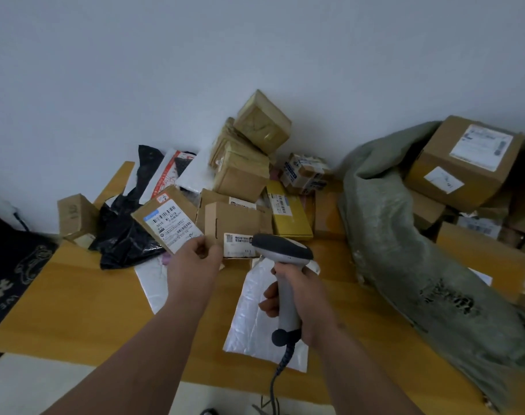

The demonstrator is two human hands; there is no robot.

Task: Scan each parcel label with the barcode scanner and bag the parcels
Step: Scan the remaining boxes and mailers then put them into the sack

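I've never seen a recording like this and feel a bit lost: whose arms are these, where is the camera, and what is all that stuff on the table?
There is no machine here. The single picture comes from a wide-angle camera worn on a person's head, looking forward and down, so the two arms are that person's own.

The left hand pinches the near edge of a flat brown parcel, tilted so its white barcode label faces the camera. The right hand grips a grey barcode scanner by the handle; its cord hangs down toward the floor.

On the wooden table lie white mailer bags, a black plastic bag, a yellow box and a heap of taped cardboard boxes against the wall. At the right, a large grey-green sack lies next to more boxes.
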